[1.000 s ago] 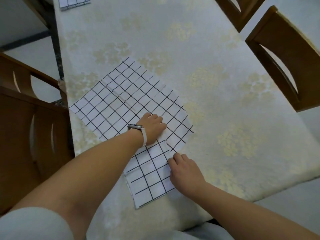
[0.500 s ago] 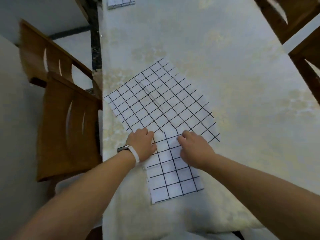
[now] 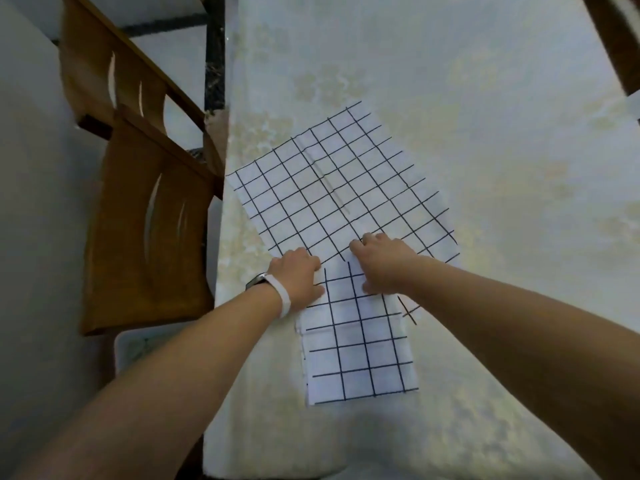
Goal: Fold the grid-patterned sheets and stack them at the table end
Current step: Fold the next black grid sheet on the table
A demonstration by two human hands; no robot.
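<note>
A large white sheet with a black grid (image 3: 332,188) lies spread flat and skewed on the table near its left edge, with a crease down its middle. A smaller folded grid sheet (image 3: 360,351) lies nearer to me, its far edge overlapping the large sheet. My left hand (image 3: 298,275), with a white wristband, curls its fingers onto the folded sheet's far left corner. My right hand (image 3: 384,261) curls onto that same far edge, to the right. The fingertips of both hands are hidden under the knuckles.
The table wears a pale cloth with a faint floral print (image 3: 485,133); its near edge hangs down in front of me. Two wooden chairs (image 3: 145,230) stand close along the table's left side. Part of another chair (image 3: 620,46) shows at the top right.
My left hand came off the large sheet and my right hand moved forward; both now sit on the folded sheet's far edge. The view shifted, so the far table end is out of frame.
</note>
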